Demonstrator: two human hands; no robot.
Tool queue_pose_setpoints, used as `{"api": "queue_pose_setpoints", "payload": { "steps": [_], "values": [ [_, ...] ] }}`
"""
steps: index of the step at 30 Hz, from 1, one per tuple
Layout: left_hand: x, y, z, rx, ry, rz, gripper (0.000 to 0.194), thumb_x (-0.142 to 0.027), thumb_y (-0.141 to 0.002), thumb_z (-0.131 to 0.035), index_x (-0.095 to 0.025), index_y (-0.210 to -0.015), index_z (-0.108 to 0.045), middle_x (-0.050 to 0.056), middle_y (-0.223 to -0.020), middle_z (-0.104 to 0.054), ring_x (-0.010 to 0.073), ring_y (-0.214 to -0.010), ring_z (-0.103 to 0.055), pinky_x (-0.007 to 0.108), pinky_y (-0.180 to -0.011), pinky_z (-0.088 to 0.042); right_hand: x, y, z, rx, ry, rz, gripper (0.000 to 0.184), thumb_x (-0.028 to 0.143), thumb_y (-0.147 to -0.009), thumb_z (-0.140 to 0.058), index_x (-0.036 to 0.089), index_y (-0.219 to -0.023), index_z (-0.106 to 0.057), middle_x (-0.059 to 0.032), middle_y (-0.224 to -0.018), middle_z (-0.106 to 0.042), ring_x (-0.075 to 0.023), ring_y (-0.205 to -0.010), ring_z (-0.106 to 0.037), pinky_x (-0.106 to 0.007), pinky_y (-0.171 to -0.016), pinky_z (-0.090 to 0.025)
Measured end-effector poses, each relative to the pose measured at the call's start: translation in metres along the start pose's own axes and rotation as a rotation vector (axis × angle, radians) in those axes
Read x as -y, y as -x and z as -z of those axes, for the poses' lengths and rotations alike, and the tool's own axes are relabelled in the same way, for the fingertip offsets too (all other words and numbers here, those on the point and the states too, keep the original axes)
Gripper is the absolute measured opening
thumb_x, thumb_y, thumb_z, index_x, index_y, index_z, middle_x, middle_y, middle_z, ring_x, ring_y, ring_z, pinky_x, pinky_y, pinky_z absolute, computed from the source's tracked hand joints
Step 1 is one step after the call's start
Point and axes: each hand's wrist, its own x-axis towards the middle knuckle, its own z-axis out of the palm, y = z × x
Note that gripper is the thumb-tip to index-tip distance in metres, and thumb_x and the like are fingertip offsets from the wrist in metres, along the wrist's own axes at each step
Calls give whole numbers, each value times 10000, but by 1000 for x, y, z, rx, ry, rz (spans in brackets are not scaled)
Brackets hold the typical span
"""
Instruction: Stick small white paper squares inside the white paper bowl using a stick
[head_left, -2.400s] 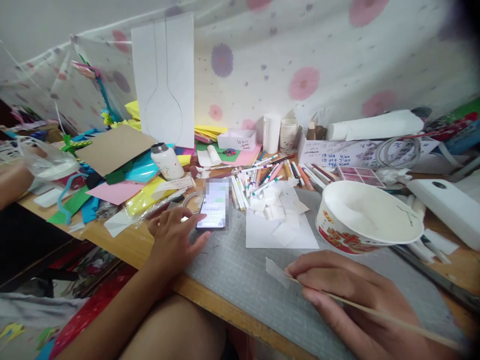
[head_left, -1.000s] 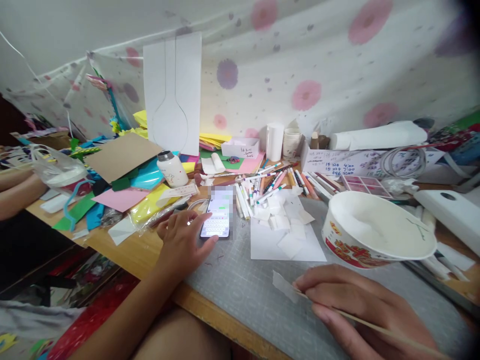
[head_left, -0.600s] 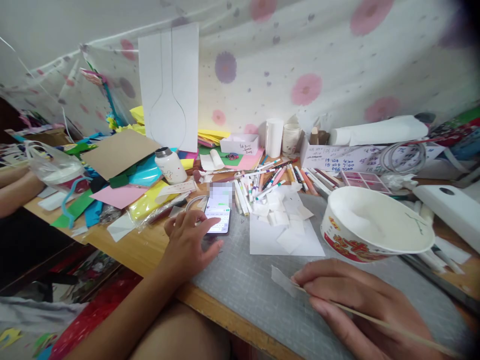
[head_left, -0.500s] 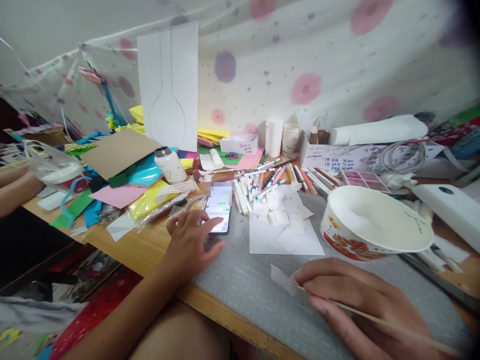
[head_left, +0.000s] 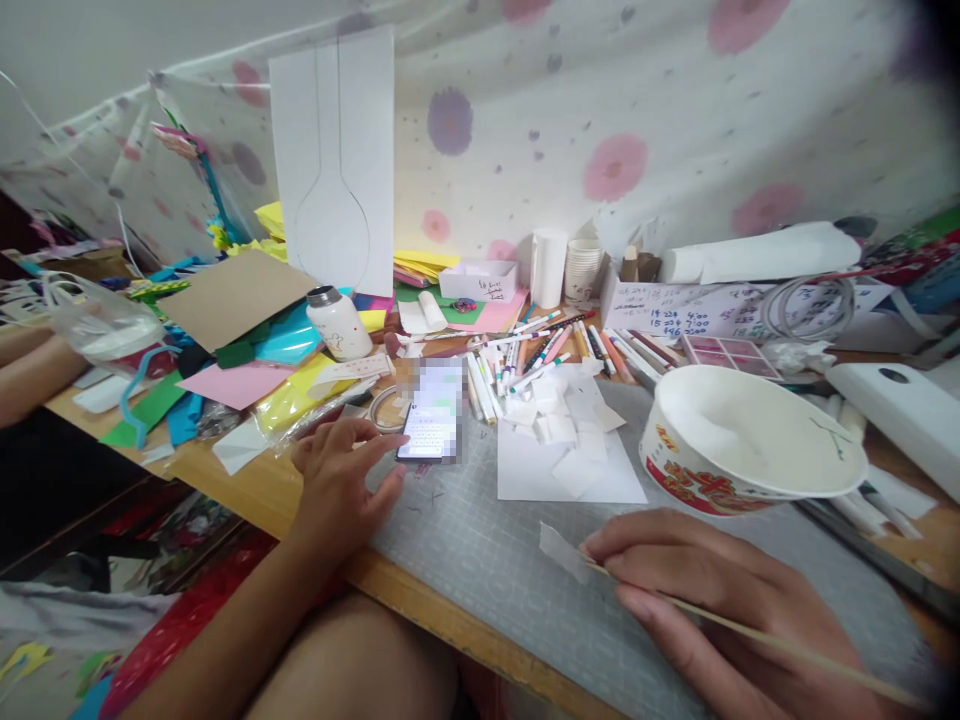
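While left hand [head_left: 337,470], fingers apart, touches phone [head_left: 426,440] near counter's [head_left: 244,490] front edge, right hand [head_left: 724,585] has fingers clamped on thin stick [head_left: 750,631], paper strip [head_left: 561,550] at tip.

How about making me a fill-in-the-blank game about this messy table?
The left hand is at the flat, bright-screened phone; the ____ hand pinches a thin, pale, wooden-looking stick.
The wide, round, white paper bowl is printed mostly in ____.
Small, angular, white paper pieces lie to the ____ of that bowl.
Missing words: right; red; left.
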Motion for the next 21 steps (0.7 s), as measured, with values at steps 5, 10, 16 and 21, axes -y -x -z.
{"api": "queue_pose_setpoints", "payload": {
  "steps": [5, 10, 16, 21],
  "values": [
    [-2, -1, -2, 54, -5, -29, 289, -323, -883, -573, -258, -1029, -814, 96, -989, -660, 326, -1014, -615, 538, -932, -402, 0, 0, 1, 3, -18, 2, 214, 49, -879, -557, 225, -877, -680, 4, -854, -840, -79, -743, -822, -71, -782, -614],
    [-8, -5, -3, 70, -11, -60, 388, -338, -897, -556, -195, -1179, -781, 145, -1057, -646, 360, -1032, -607, 577, -928, -392, -1, 0, 0, -25, -38, -3, 199, 60, -911, -564, 217, -892, -684, 11, -855, -836, -59, -750, -815, -57, -798, -601],
    [-19, -9, -6, 156, 0, -101, 379, -322, -857, -616, -269, -1197, -773, 115, -1107, -639, 360, -1077, -586, 586, -976, -372, -1, 0, -2, -20, -46, -17, 177, 101, -957, -564, 219, -894, -680, 17, -861, -830, -43, -754, -808, -44, -801, -590],
    [-15, -10, -6, 177, -7, -24, 429, -354, -877, -591, -272, -1280, -713, 113, -1149, -639, 343, -1103, -579, 567, -990, -380, -1, -2, 0, -22, -40, 3, 180, 103, -969, -556, 209, -895, -681, 6, -860, -829, -46, -768, -810, -42, -820, -585]
  ]
}}
